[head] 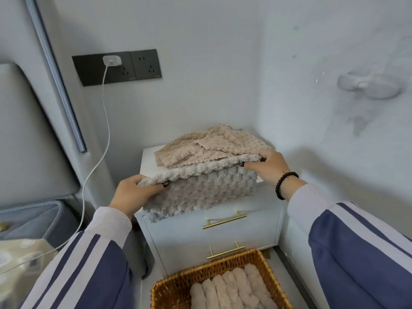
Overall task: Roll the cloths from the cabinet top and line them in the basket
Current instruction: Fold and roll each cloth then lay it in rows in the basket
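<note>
Grey cloth (pixel 200 188) held up at front edge of white cabinet (pixel 223 239), upper edge pulled level between both hands, lower part hanging over top drawer front. Left hand (pixel 136 192) pinching left corner, thumb on top, fingers curled beneath. Right hand (pixel 267 166) pinching right corner, fingers curled over edge; dark bead bracelet (pixel 285 184) on that wrist. Hands well apart, one at each end of cloth.

Beige cloths (pixel 207 143) heaped loose on cabinet top, behind grey cloth, near wall corner.

Wicker basket (pixel 207 270) on floor below cabinet drawers; beige rolled cloths (pixel 231 288) lying side by side inside, touching.

Charger (pixel 112 60) plugged into dark wall socket panel (pixel 142 63), white cable (pixel 98 159) trailing down left.
</note>
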